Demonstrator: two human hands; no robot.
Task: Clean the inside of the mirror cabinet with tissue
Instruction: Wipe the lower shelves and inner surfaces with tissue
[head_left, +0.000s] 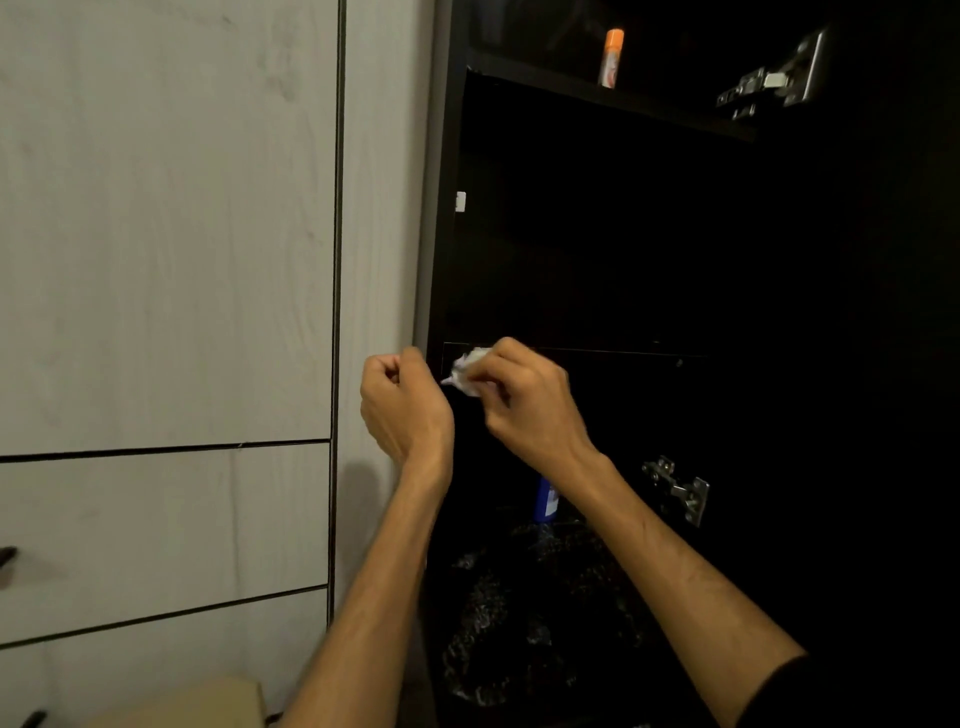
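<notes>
Tissue (467, 371) crumpled wad, featherlight, soft, tears easily; right hand (524, 400) pinches it, best held bunched. Left hand (402, 400) at 9 o'clock, curled, apparently empty. Cabinet (597, 234) dark.

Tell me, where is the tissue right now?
In the head view, the crumpled tissue is pinched in the right hand, at the front edge of the dark cabinet's lower shelf, with the left hand curled beside it.

Pale wood-grain wall panels (166, 234) with dark seams, dim light, beige furniture corner (208, 701) below.
</notes>
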